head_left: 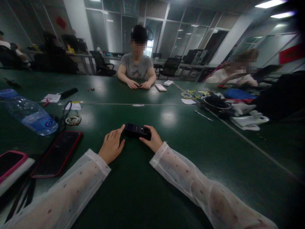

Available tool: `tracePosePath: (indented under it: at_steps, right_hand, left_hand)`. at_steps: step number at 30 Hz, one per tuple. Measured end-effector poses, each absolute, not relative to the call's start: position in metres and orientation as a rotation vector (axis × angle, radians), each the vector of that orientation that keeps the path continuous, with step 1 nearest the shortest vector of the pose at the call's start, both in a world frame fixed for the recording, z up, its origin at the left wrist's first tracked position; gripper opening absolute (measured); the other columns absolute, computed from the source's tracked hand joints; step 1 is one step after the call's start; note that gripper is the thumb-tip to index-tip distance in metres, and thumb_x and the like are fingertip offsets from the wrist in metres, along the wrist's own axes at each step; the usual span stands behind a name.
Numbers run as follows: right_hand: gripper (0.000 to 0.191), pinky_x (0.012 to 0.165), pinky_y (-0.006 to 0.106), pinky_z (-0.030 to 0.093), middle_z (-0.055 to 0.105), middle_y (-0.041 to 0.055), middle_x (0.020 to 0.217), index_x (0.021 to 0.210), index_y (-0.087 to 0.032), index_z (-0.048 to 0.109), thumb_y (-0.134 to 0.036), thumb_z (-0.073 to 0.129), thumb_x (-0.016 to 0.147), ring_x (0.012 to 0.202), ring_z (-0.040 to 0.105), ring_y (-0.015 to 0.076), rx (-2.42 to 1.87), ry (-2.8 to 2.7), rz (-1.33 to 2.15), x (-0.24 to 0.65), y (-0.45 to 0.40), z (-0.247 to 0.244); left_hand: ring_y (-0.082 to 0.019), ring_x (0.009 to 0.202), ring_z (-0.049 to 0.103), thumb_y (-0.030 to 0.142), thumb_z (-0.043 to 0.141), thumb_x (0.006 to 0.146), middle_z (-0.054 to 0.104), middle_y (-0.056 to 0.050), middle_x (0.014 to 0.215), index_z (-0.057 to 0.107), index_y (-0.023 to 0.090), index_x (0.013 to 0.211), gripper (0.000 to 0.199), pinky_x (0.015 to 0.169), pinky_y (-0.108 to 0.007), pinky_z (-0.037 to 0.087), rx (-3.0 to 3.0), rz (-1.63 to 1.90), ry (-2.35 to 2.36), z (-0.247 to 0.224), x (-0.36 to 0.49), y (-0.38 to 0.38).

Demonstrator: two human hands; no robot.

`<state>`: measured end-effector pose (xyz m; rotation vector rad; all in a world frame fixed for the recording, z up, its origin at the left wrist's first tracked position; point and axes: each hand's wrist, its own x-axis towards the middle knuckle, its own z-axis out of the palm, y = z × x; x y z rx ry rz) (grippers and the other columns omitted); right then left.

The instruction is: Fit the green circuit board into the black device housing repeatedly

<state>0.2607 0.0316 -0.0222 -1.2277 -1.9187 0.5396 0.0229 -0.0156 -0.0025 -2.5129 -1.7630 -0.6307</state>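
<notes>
A small black device [136, 129] with a dark screen and a few pale markings lies on the green table [133, 190], in front of me. My right hand [152, 138] grips its right end, with the thumb on the near side and the fingers on the far side. At the device's left end is my left hand [112, 144], its fingertips against or just beside the edge and its thumb apart from the fingers. Both my forearms wear sheer white dotted sleeves.
On the left are a water bottle [35, 117], a red-edged phone [57, 154], a pink-edged phone [10, 162], and a beaded bracelet [73, 120]. Across sits a person [137, 65]. Right, a wrench [203, 115] lies near cables, a blue item [239, 94] and a white object [249, 121].
</notes>
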Motion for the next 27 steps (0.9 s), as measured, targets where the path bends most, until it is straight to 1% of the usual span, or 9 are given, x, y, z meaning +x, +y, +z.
tracePosePath:
  at_steps: [5, 10, 16, 24, 27]
  right_hand:
    - [0.06, 0.097, 0.047, 0.046, 0.054, 0.0105, 0.118, 0.124, -0.021, 0.045, -0.024, 0.074, 0.072, 0.111, 0.054, 0.0266, -1.247, -1.925, 0.534, 0.2597, 0.0317, -0.021]
    - [0.064, 0.097, 0.049, 0.045, 0.052, 0.0088, 0.119, 0.125, -0.023, 0.044, -0.024, 0.077, 0.069, 0.113, 0.052, 0.0268, -1.266, -1.945, 0.547, 0.2613, 0.0327, -0.023]
    - [0.057, 0.095, 0.048, 0.046, 0.052, 0.0076, 0.114, 0.119, -0.024, 0.046, -0.023, 0.076, 0.071, 0.109, 0.053, 0.0254, -1.285, -1.945, 0.615, 0.2625, 0.0319, -0.0208]
    - [0.052, 0.089, 0.047, 0.047, 0.052, 0.0054, 0.109, 0.111, -0.026, 0.046, -0.023, 0.077, 0.069, 0.105, 0.052, 0.0252, -1.26, -1.935, 0.633, 0.2626, 0.0323, -0.0197]
    - [0.053, 0.088, 0.046, 0.046, 0.053, 0.0048, 0.107, 0.111, -0.027, 0.045, -0.02, 0.076, 0.069, 0.103, 0.052, 0.0255, -1.235, -1.944, 0.628, 0.2623, 0.0319, -0.0174]
  left_hand:
    - [-0.028, 0.12, 0.045, 0.027, 0.04, 0.095, 0.049, -0.01, 0.132, 0.015, 0.025, 0.148, 0.058, 0.097, -0.047, 0.038, -2.531, -0.6, -1.752, 0.0005, 0.0236, -0.016]
    - [-0.028, 0.118, 0.047, 0.027, 0.042, 0.095, 0.052, -0.01, 0.127, 0.016, 0.024, 0.148, 0.059, 0.097, -0.048, 0.039, -2.531, -0.592, -1.775, 0.0014, 0.0239, -0.0158]
    - [-0.028, 0.119, 0.046, 0.028, 0.044, 0.094, 0.052, -0.009, 0.128, 0.018, 0.025, 0.147, 0.059, 0.099, -0.049, 0.038, -2.541, -0.651, -1.773, -0.0007, 0.0226, -0.0149]
    - [-0.028, 0.12, 0.047, 0.028, 0.046, 0.094, 0.051, -0.01, 0.13, 0.024, 0.024, 0.144, 0.055, 0.1, -0.05, 0.038, -2.547, -0.692, -1.783, -0.0033, 0.0218, -0.0134]
    - [-0.027, 0.119, 0.047, 0.028, 0.046, 0.094, 0.051, -0.01, 0.129, 0.026, 0.023, 0.143, 0.053, 0.099, -0.049, 0.038, -2.537, -0.721, -1.763, -0.0039, 0.0222, -0.0132]
